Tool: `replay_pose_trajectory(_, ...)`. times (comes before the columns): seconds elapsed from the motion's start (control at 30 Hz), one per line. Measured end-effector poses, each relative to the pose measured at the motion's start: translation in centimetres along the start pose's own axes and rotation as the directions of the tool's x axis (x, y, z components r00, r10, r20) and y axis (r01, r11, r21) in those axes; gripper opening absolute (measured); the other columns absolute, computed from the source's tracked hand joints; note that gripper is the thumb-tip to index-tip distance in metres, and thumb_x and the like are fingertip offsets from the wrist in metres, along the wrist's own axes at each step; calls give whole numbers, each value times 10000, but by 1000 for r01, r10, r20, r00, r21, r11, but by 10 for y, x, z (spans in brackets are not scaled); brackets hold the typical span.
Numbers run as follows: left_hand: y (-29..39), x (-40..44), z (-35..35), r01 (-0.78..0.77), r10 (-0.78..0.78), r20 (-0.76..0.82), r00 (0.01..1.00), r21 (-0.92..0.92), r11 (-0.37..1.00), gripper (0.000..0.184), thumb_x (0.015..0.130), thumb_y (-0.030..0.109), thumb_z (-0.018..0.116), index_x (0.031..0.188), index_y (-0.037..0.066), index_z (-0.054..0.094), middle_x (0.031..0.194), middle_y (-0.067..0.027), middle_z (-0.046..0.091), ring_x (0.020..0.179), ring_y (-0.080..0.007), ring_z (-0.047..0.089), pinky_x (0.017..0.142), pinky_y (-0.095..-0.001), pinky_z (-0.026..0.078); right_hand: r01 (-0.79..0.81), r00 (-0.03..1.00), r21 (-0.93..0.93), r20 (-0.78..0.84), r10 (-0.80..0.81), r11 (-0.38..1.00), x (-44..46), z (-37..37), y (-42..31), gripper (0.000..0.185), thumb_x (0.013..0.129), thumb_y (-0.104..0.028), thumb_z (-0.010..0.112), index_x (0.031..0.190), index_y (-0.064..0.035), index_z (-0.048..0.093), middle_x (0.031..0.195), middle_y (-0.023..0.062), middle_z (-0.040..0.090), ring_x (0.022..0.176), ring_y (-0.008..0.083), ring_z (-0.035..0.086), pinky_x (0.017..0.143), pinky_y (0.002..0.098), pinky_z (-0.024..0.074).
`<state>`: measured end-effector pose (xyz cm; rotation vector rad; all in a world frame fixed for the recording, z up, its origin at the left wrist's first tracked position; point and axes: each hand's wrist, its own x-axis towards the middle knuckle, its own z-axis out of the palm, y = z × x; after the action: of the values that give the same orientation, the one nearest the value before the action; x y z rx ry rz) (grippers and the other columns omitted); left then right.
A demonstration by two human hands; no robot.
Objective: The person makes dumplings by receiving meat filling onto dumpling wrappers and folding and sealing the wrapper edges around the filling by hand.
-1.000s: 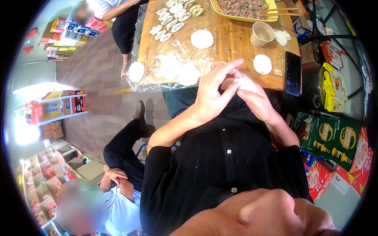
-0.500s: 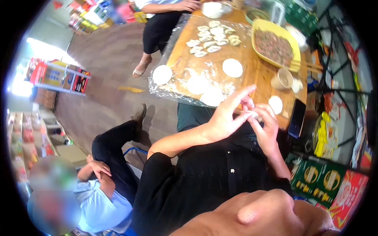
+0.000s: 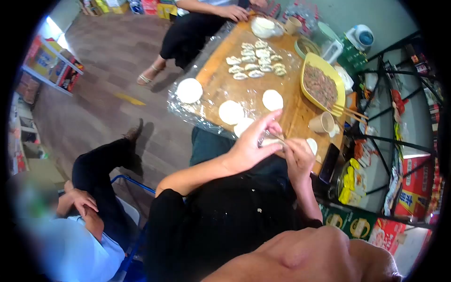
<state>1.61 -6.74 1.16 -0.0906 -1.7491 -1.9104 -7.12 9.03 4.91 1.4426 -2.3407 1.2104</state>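
Note:
My left hand is palm up above the table's near edge, its fingers curled around a pale, folded dumpling. The fingers of my right hand are closed on the dumpling's right end; the pinched part is hidden. Round dough wrappers lie on the plastic-covered table just beyond my left hand, one partly behind it. Another wrapper sits beside my right hand. Farther back are rows of folded dumplings. A yellow bowl holds minced filling, with chopsticks at its near end.
A paper cup and a dark phone are on the table's right side. Stacked wrappers stand at the back, near another person's hand. A seated person in a light blue shirt is at my left. Black metal shelving stands right.
The view has shifted, so the table appears farther left. My right hand has turned, its fingers now more curled at the dumpling's end. My left hand still cradles the dumpling.

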Motion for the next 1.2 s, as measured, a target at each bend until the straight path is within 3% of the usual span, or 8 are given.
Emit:
replay_pose_trajectory(0.3, 0, -6, -16, 102, -151, -138, 979, -311, 945, 587, 892, -12, 650, 1420, 46, 402, 998, -37, 562, 896, -80, 561, 769, -215, 480, -47, 993, 177, -96, 64, 983, 8, 14, 0, 117, 823, 75, 654, 935, 42, 663, 988, 142, 639, 891, 222, 620, 780, 292, 488)
replay_pose_trajectory(0.4, 5, -6, -18, 115, -167, -134, 977, -328, 938, 629, 880, -35, 653, 1439, 57, 382, 997, -28, 559, 916, -76, 559, 796, -199, 471, -107, 991, 241, -54, 123, 965, 6, 18, 0, 120, 849, 63, 645, 968, 43, 655, 1015, 147, 631, 925, 219, 618, 809, 303, 495)
replay_pose_trajectory(0.47, 8, -7, -19, 124, -174, -143, 974, -303, 945, 634, 873, -49, 650, 1438, 59, 384, 995, -27, 559, 905, -73, 557, 797, -198, 470, -147, 983, 485, -24, 181, 862, 6, 23, -1, 117, 886, 41, 628, 1003, 45, 638, 1060, 158, 620, 968, 222, 619, 836, 312, 500)
replay_pose_trajectory(0.57, 7, -8, -17, 131, -173, -152, 973, -252, 959, 639, 862, -73, 643, 1433, 60, 389, 989, -22, 545, 895, -68, 547, 805, -199, 468, 19, 998, 377, -56, 3, 926, 8, 25, 6, 111, 921, 3, 608, 1021, 49, 622, 1123, 174, 606, 982, 209, 626, 845, 315, 515)
replay_pose_trajectory(0.7, 4, -8, -13, 72, -98, -165, 981, -153, 986, 632, 865, -75, 630, 1434, 52, 386, 1017, -21, 506, 925, -77, 518, 830, -207, 456, -44, 999, 484, 4, 48, 874, 2, 22, 9, 115, 944, -24, 585, 1021, 53, 620, 1158, 176, 604, 976, 196, 633, 843, 314, 536)
replay_pose_trajectory(0.87, 4, -9, -7, 46, -56, -119, 991, -85, 995, 634, 865, -55, 625, 1438, 35, 369, 1049, -24, 482, 976, -94, 485, 884, -237, 438, -319, 927, 779, 139, 348, 539, -2, 19, 0, 159, 962, -58, 543, 1040, 58, 619, 1068, 148, 650, 923, 177, 649, 811, 309, 552)
replay_pose_trajectory(0.97, 0, -9, 1, -14, -17, -196, 980, -153, 988, 671, 846, 20, 688, 1436, 60, 372, 1074, -44, 506, 940, -106, 513, 851, -245, 456, -356, 913, 813, 197, 358, 461, -9, 15, 12, 187, 975, -57, 527, 1094, 62, 606, 1087, 146, 652, 988, 198, 648, 884, 355, 558)
replay_pose_trajectory(1.2, 1, -2, 8, 66, -119, -173, 978, -284, 956, 655, 858, -63, 625, 1437, 62, 345, 955, -42, 550, 875, -84, 558, 786, -228, 467, -325, 941, 724, 181, 286, 608, -11, 20, 17, 132, 952, 41, 511, 1049, 60, 599, 1126, 154, 620, 1043, 212, 624, 923, 360, 539)
